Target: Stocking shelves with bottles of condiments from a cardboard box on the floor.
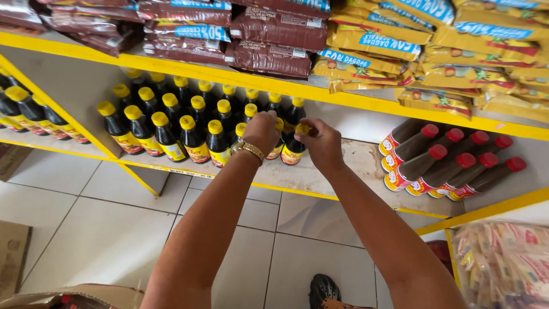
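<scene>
Both arms reach out to a yellow-edged shop shelf with a pale worn board (354,166). The left hand (261,130), with a gold-coloured metal wristwatch (250,150) on its wrist, curls its fingers down over the top of a small dark glass bottle with a yellow screw cap (277,146), which it hides almost completely; the fingers look bunched together around the cap, though the grip itself is out of sight. The right hand (323,143) pinches the yellow cap of a second dark bottle with a yellow and red label (293,150) between thumb and fingertips. Both bottles stand upright at the right end of a packed block of matching yellow-capped dark bottles (171,123) near the shelf's front edge. Further right on the same board lie red-capped brown bottles (452,163) on their sides, well apart from the hands. On the shelf above sit brown foil packets (269,34) and yellow packets (457,51). Below is a white tiled floor (108,223).
</scene>
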